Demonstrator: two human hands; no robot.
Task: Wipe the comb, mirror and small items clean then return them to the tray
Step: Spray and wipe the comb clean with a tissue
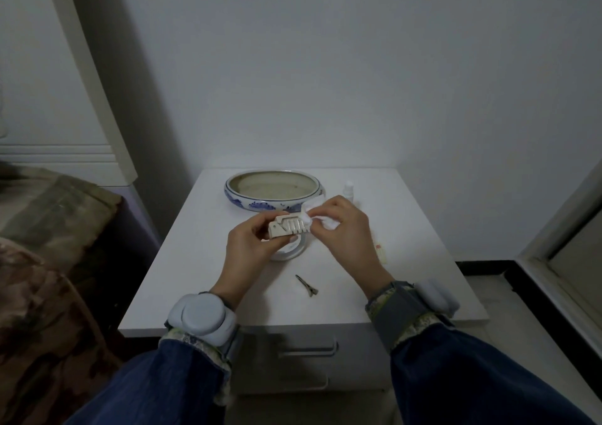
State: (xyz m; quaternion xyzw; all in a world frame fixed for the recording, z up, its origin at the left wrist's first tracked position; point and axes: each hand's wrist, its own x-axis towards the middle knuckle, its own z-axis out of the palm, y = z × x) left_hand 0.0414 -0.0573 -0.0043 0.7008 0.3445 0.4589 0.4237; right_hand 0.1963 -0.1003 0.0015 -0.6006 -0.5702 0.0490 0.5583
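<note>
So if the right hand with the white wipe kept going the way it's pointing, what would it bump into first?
Probably the comb. The right hand pinches the white wipe, pointing left at the comb's teeth, which the left hand grips. Depth is hard to judge here.

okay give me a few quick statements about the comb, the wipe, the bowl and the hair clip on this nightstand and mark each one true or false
1. The left hand grips the small cream comb. True.
2. The right hand holds nothing. False: it pinches a white wipe against the comb's teeth.
3. The blue-and-white ceramic bowl already holds the dark metal hair clip. False: the clip lies on the white nightstand top, nearer the person, and nothing shows inside the bowl.
4. A round white-rimmed mirror lies on the nightstand under the hands. True.
5. The small white bottle stands to the left of the bowl. False: it stands to the bowl's right.
</note>
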